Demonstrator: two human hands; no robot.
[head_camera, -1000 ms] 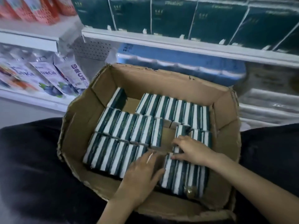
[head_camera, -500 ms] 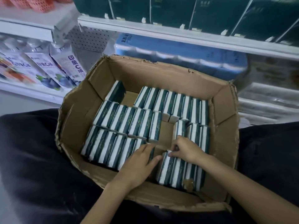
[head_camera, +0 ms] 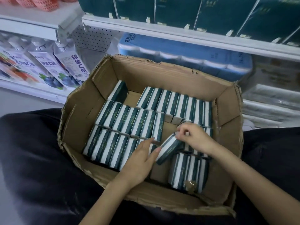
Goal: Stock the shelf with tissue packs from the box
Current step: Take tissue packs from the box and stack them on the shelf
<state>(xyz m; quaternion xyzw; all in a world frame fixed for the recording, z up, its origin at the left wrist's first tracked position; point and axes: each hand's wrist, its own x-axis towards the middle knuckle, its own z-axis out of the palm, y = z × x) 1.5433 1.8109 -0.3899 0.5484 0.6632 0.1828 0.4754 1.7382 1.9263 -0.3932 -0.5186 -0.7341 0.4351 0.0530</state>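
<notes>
- The left arm came in from the bottom edge and reached up into the box point(head_camera: 84, 127).
- The left hand point(head_camera: 139, 159) lay low and flat over the near row of tissue packs point(head_camera: 129, 122).
- Its fingers point(head_camera: 150, 141) were straight and close together. They were not wrapped round anything.
- The tip of the left thumb touched the low end of one tilted pack point(head_camera: 168, 148).
- The right arm came in from the bottom right corner and crossed the right side of the box.
- The right hand point(head_camera: 194, 138) was a little higher, with its fingers curled in.
- Those curled fingers pinched the top end of the tilted pack.
- The tilted pack was lifted out of its row and leaned over a bare spot on the box floor, between the two hands.
- The other tissue packs stood on edge in rows inside the box, with a small bunch in the near right corner.
- Dark cloth point(head_camera: 32, 159) lay on both sides of the box.
- The shelf point(head_camera: 178, 34) was just behind the box, with dark green packs point(head_camera: 175, 10) on top and a blue bundle point(head_camera: 186, 52) under it.
</notes>
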